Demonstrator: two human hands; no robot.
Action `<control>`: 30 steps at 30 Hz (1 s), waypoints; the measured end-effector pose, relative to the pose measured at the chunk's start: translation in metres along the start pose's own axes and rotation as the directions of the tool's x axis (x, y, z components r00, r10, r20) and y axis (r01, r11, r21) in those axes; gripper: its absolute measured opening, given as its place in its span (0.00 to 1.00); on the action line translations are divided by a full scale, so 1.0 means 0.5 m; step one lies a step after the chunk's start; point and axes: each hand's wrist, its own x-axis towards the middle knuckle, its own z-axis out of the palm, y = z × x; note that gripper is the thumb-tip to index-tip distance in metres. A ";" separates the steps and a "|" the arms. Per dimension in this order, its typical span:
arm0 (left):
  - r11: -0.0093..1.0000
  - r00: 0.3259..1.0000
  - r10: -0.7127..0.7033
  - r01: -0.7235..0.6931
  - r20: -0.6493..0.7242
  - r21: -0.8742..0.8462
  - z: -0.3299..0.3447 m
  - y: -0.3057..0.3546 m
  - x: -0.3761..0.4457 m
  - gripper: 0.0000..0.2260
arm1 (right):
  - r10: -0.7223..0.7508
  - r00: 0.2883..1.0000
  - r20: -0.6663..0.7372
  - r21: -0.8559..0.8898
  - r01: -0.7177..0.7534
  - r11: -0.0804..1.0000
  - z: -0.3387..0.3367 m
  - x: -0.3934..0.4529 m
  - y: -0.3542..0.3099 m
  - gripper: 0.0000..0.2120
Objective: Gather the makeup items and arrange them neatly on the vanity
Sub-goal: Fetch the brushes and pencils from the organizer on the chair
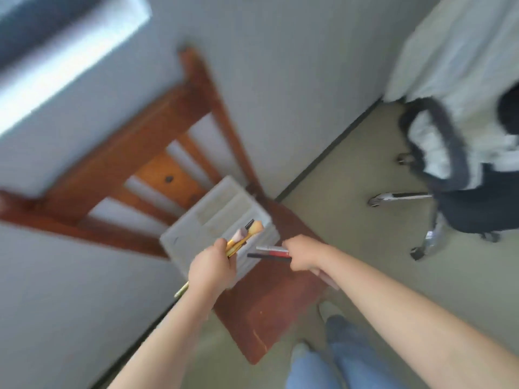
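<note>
My left hand (212,269) grips a bunch of gold-handled makeup brushes (243,235), their bristle tips pointing up and away over a white plastic organizer (213,214). My right hand (303,256) is closed on two or three thin makeup sticks (271,252), one reddish and one dark, pointing left toward the organizer. The organizer stands on the seat of a wooden chair (269,304). The frame is blurred by motion.
The chair's brown slatted back (157,153) leans against a pale wall. A black office chair (438,175) with chrome legs and pale cloth on it stands at the right on beige floor. My jeans and shoes (331,355) show below.
</note>
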 end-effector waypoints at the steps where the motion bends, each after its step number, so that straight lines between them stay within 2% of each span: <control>1: 0.995 0.996 0.090 -0.090 -0.016 0.033 -0.034 0.050 0.019 0.08 | 0.065 0.996 -0.053 0.041 -0.063 0.997 -0.028 -0.043 0.027 0.08; 3: 0.955 0.957 0.284 -0.278 -0.050 0.107 -0.098 0.172 0.035 0.07 | 0.233 0.956 -0.179 0.141 -0.209 0.968 -0.076 -0.154 0.087 0.11; 4: 0.918 0.922 0.382 -0.370 -0.065 0.145 -0.125 0.243 0.030 0.07 | 0.329 0.910 -0.252 0.206 -0.282 0.937 -0.093 -0.223 0.118 0.12; 5: 0.867 0.873 0.482 -0.463 -0.071 0.183 -0.147 0.320 0.014 0.06 | 0.430 0.841 -0.327 0.282 -0.348 0.894 -0.103 -0.301 0.148 0.12; 7: 0.724 0.737 0.673 -0.641 -0.058 0.255 -0.173 0.484 -0.057 0.04 | 0.621 0.646 -0.445 0.447 -0.440 0.779 -0.102 -0.477 0.204 0.13; 10: 0.453 0.459 0.887 -0.848 -0.046 0.274 -0.179 0.721 -0.263 0.08 | 0.829 0.288 -0.479 0.677 -0.481 0.558 -0.037 -0.767 0.254 0.13; 13: 0.141 0.133 0.990 -0.965 -0.050 0.223 -0.152 0.898 -0.560 0.06 | 0.930 -0.057 -0.363 0.827 -0.480 0.293 0.102 -1.064 0.257 0.14; 16: -0.173 -0.176 0.984 -0.967 -0.001 0.189 -0.095 0.996 -0.897 0.05 | 0.903 -0.377 -0.208 0.923 -0.380 0.055 0.291 -1.339 0.210 0.16; 18: -0.358 -0.357 0.933 -0.918 0.040 0.170 -0.044 1.021 -1.117 0.06 | 0.842 -0.533 -0.084 0.950 -0.299 -0.094 0.423 -1.490 0.159 0.17; 21: -0.570 -0.566 0.821 -0.813 0.074 0.116 0.048 1.032 -1.408 0.07 | 0.726 -0.683 0.080 0.938 -0.194 -0.286 0.614 -1.671 0.088 0.15; 23: -0.681 -0.675 0.733 -0.729 0.088 0.075 0.119 1.028 -1.589 0.08 | 0.645 -0.746 0.165 0.907 -0.141 -0.396 0.740 -1.775 0.047 0.15; 27: -0.774 -0.763 0.632 -0.630 0.140 0.060 0.223 1.029 -1.880 0.10 | 0.553 -0.763 0.335 0.814 -0.062 -0.578 0.934 -1.959 0.009 0.16; 30: -0.804 -0.793 0.594 -0.589 0.135 0.082 0.289 1.078 -2.086 0.08 | 0.484 -0.768 0.420 0.760 0.005 -0.650 1.054 -2.114 0.023 0.16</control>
